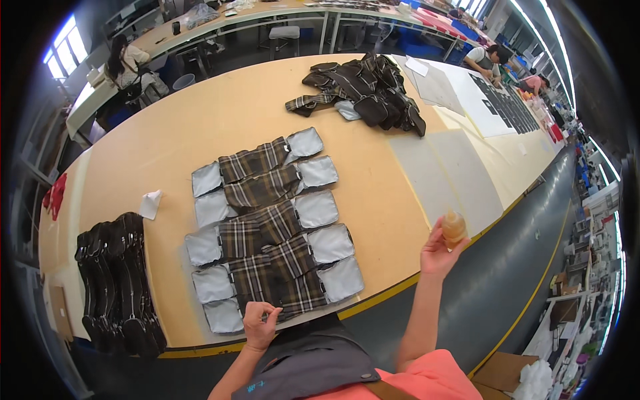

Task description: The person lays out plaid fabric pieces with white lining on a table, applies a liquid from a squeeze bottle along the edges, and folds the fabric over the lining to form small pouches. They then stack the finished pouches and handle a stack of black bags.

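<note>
My right hand is raised past the table's front edge, its fingers wrapped round a small clear bottle of amber-yellow liquid. Low at the front edge, my left hand is closed with thumb and fingertips together; what is between them, if anything, I cannot make out. It lies against the nearest of several plaid fabric pieces in brown, black and white. These overlap in a column. Silver-grey lined flaps stick out at both their ends.
Black zippered pieces lie stacked at the left by a white scrap. A heap of black and plaid parts sits at the far side. Grey sheets cover the table's right. Other people work farther off.
</note>
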